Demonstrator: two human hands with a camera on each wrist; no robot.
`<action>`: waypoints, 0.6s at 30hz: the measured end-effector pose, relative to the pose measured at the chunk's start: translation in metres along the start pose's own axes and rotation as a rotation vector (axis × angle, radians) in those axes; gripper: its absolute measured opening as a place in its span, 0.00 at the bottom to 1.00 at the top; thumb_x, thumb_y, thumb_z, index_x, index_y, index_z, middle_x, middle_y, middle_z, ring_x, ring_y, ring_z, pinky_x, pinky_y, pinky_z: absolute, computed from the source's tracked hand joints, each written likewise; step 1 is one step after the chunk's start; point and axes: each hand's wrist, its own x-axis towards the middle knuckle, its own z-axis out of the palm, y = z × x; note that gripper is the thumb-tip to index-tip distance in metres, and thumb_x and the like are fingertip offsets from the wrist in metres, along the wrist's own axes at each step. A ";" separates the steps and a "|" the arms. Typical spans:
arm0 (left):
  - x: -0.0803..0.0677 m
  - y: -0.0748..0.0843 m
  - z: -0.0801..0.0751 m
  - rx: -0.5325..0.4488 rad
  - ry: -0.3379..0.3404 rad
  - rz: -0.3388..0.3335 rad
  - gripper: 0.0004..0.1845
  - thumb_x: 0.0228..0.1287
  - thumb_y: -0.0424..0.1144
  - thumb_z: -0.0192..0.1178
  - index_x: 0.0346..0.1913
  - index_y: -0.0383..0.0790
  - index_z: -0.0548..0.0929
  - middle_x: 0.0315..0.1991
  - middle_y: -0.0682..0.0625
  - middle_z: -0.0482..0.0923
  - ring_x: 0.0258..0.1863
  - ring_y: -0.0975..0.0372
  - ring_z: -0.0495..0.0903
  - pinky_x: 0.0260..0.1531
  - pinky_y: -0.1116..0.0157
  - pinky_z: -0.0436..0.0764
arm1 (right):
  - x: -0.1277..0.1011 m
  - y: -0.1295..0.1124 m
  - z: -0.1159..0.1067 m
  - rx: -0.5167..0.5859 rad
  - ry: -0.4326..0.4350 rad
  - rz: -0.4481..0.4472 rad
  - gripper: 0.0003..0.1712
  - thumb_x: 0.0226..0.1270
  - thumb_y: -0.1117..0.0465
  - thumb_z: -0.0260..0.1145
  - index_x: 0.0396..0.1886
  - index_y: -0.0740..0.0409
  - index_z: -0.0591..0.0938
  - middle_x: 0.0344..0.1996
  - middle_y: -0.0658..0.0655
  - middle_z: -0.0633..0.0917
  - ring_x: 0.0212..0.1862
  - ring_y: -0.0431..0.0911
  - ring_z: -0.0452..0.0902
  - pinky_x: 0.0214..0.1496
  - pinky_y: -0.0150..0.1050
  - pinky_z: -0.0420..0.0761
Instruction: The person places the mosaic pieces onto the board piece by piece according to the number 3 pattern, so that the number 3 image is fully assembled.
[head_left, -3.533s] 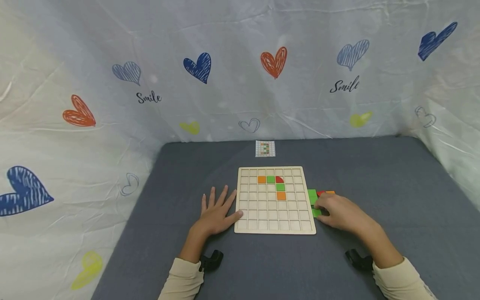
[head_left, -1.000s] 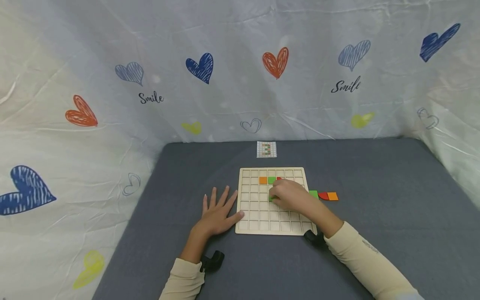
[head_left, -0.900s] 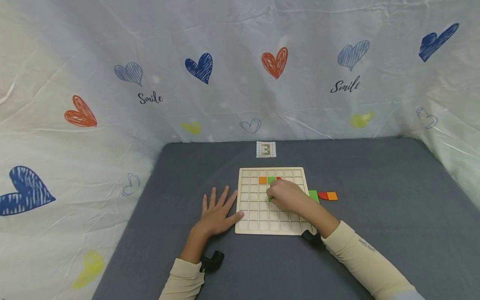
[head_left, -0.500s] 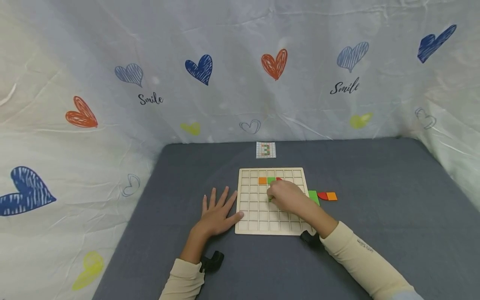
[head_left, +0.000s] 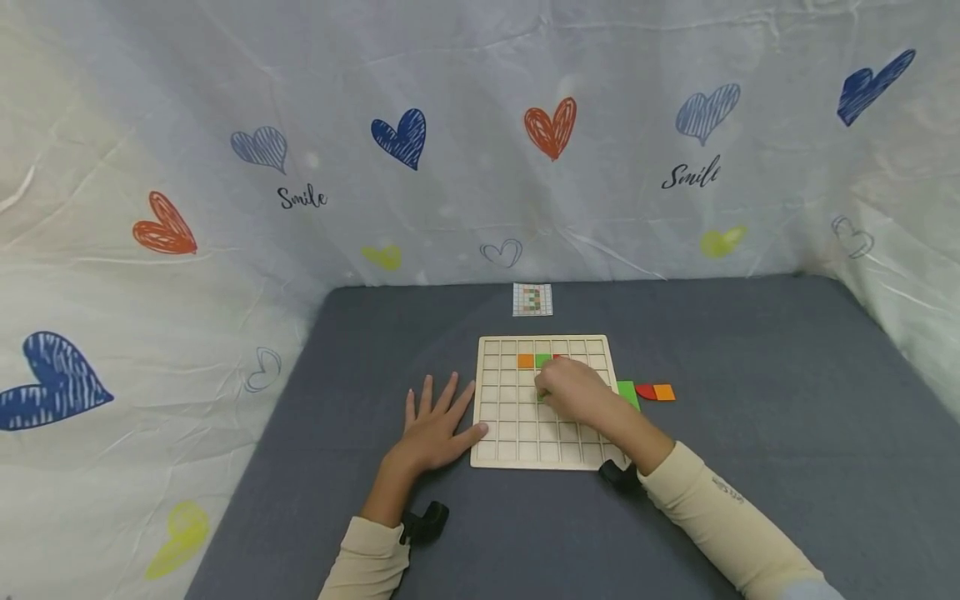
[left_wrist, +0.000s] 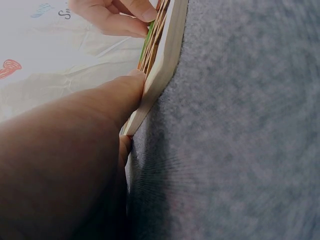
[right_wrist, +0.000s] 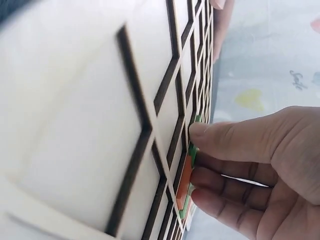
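Green tile (right_wrist: 192,150) sits at mid-board on the wooden grid board (head_left: 517,433), pinched in the curled fingertips of the right hand (head_left: 573,392); 3.5 s ago that hand was off the board's right edge on the loose pieces, and over the last second it has barely moved. Left hand (head_left: 431,429) unchanged: flat on the cloth, fingers spread and straight, thumb against the board's left edge. Head view shifted only slightly. Surface is a grey cloth-covered table (head_left: 750,467), walled on three sides by white sheeting (head_left: 450,167) printed with hearts and "Smile". Small pattern card (head_left: 532,299) lies at the far edge. Board cells hold an orange square (head_left: 525,361) and another green square (head_left: 542,360) in the far rows; more hidden under the hand. Right of the board: green (head_left: 628,392), red (head_left: 646,391) and orange (head_left: 663,392) loose pieces in a row.
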 end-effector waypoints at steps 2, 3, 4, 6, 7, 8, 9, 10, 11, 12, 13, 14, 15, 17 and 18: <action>0.000 0.000 0.000 0.002 -0.001 0.000 0.40 0.57 0.72 0.36 0.70 0.60 0.47 0.71 0.52 0.38 0.67 0.47 0.29 0.58 0.42 0.31 | -0.003 -0.004 0.002 -0.090 -0.001 -0.017 0.13 0.48 0.73 0.66 0.14 0.53 0.77 0.16 0.46 0.66 0.21 0.38 0.61 0.21 0.32 0.64; -0.001 0.000 -0.001 0.002 -0.002 -0.001 0.40 0.57 0.72 0.36 0.70 0.60 0.47 0.71 0.52 0.38 0.67 0.47 0.29 0.58 0.42 0.31 | -0.005 -0.006 0.003 -0.140 -0.002 -0.028 0.11 0.49 0.73 0.66 0.17 0.53 0.80 0.17 0.46 0.69 0.22 0.39 0.63 0.22 0.32 0.67; -0.001 0.000 -0.001 0.002 -0.001 0.000 0.40 0.57 0.72 0.36 0.70 0.60 0.47 0.71 0.52 0.38 0.67 0.47 0.29 0.58 0.42 0.31 | -0.007 -0.009 0.004 -0.184 0.002 -0.040 0.10 0.49 0.73 0.66 0.20 0.54 0.82 0.18 0.47 0.71 0.23 0.40 0.65 0.23 0.33 0.69; -0.001 0.000 -0.001 0.004 0.004 0.001 0.40 0.57 0.72 0.36 0.70 0.60 0.47 0.71 0.52 0.38 0.67 0.47 0.29 0.58 0.42 0.31 | -0.013 -0.013 0.005 -0.252 0.005 -0.063 0.08 0.50 0.73 0.65 0.23 0.56 0.83 0.21 0.50 0.73 0.25 0.42 0.68 0.25 0.35 0.73; -0.001 -0.001 -0.001 0.003 0.008 0.001 0.40 0.58 0.72 0.37 0.70 0.60 0.47 0.71 0.52 0.38 0.67 0.47 0.29 0.58 0.42 0.31 | -0.017 -0.015 0.006 -0.272 0.006 -0.070 0.08 0.50 0.74 0.64 0.24 0.57 0.83 0.23 0.51 0.75 0.26 0.43 0.69 0.26 0.35 0.74; -0.001 -0.001 -0.001 0.005 0.009 0.002 0.40 0.58 0.71 0.37 0.70 0.60 0.47 0.71 0.52 0.38 0.67 0.47 0.29 0.58 0.42 0.31 | -0.020 -0.017 0.006 -0.284 0.009 -0.078 0.06 0.51 0.73 0.63 0.26 0.59 0.83 0.26 0.52 0.77 0.28 0.44 0.71 0.28 0.36 0.75; -0.001 -0.001 -0.001 0.007 0.010 0.003 0.40 0.58 0.72 0.37 0.70 0.60 0.47 0.71 0.52 0.38 0.67 0.47 0.29 0.58 0.42 0.31 | -0.024 -0.019 0.006 -0.279 0.016 -0.086 0.06 0.52 0.72 0.63 0.26 0.59 0.82 0.28 0.53 0.77 0.30 0.44 0.71 0.29 0.36 0.75; 0.000 -0.001 -0.001 0.010 0.010 0.005 0.40 0.58 0.72 0.36 0.70 0.60 0.47 0.71 0.52 0.38 0.67 0.47 0.30 0.58 0.42 0.31 | -0.029 -0.019 0.007 -0.269 0.022 -0.093 0.05 0.53 0.72 0.62 0.26 0.59 0.82 0.30 0.53 0.78 0.31 0.44 0.71 0.29 0.36 0.76; 0.000 -0.001 0.000 0.010 0.010 0.006 0.40 0.57 0.72 0.36 0.71 0.60 0.47 0.71 0.52 0.38 0.67 0.47 0.29 0.58 0.42 0.31 | -0.033 -0.020 0.006 -0.255 0.026 -0.100 0.05 0.54 0.70 0.61 0.26 0.58 0.81 0.32 0.52 0.77 0.32 0.44 0.71 0.29 0.35 0.76; 0.000 -0.001 0.000 0.006 0.009 0.008 0.40 0.57 0.72 0.36 0.71 0.60 0.47 0.71 0.52 0.38 0.67 0.47 0.29 0.58 0.42 0.31 | -0.037 -0.019 0.006 -0.234 0.027 -0.108 0.05 0.56 0.69 0.60 0.26 0.57 0.80 0.32 0.51 0.77 0.32 0.43 0.70 0.28 0.35 0.75; 0.000 -0.001 0.001 0.008 0.007 0.010 0.40 0.57 0.72 0.36 0.71 0.60 0.47 0.71 0.52 0.37 0.67 0.47 0.29 0.58 0.42 0.30 | -0.042 -0.019 0.006 -0.209 0.028 -0.113 0.05 0.57 0.68 0.59 0.27 0.56 0.80 0.32 0.50 0.76 0.31 0.42 0.70 0.28 0.34 0.74; 0.000 -0.001 0.001 0.009 0.005 0.011 0.40 0.57 0.72 0.36 0.71 0.60 0.47 0.71 0.52 0.37 0.67 0.47 0.29 0.58 0.42 0.30 | -0.046 -0.018 0.006 -0.179 0.028 -0.117 0.05 0.58 0.67 0.59 0.28 0.55 0.79 0.32 0.49 0.74 0.32 0.41 0.69 0.29 0.33 0.74; 0.000 -0.002 0.002 0.008 0.005 0.011 0.40 0.57 0.72 0.35 0.71 0.60 0.47 0.71 0.52 0.37 0.67 0.47 0.29 0.58 0.42 0.30 | -0.050 -0.017 0.005 -0.149 0.028 -0.123 0.05 0.59 0.66 0.58 0.28 0.54 0.79 0.31 0.48 0.73 0.32 0.40 0.68 0.28 0.33 0.73; 0.000 -0.002 0.002 0.002 0.008 0.013 0.40 0.57 0.72 0.35 0.70 0.60 0.47 0.71 0.52 0.38 0.67 0.47 0.29 0.58 0.42 0.30 | -0.059 -0.014 0.004 -0.102 0.018 -0.128 0.04 0.61 0.63 0.58 0.33 0.54 0.79 0.37 0.49 0.76 0.38 0.41 0.72 0.35 0.35 0.75; 0.000 -0.002 0.003 0.000 0.010 0.014 0.40 0.57 0.72 0.35 0.71 0.60 0.47 0.71 0.52 0.38 0.67 0.47 0.29 0.58 0.42 0.30 | -0.063 -0.014 0.003 -0.084 0.008 -0.130 0.06 0.61 0.62 0.59 0.37 0.55 0.79 0.40 0.51 0.77 0.42 0.42 0.73 0.39 0.37 0.76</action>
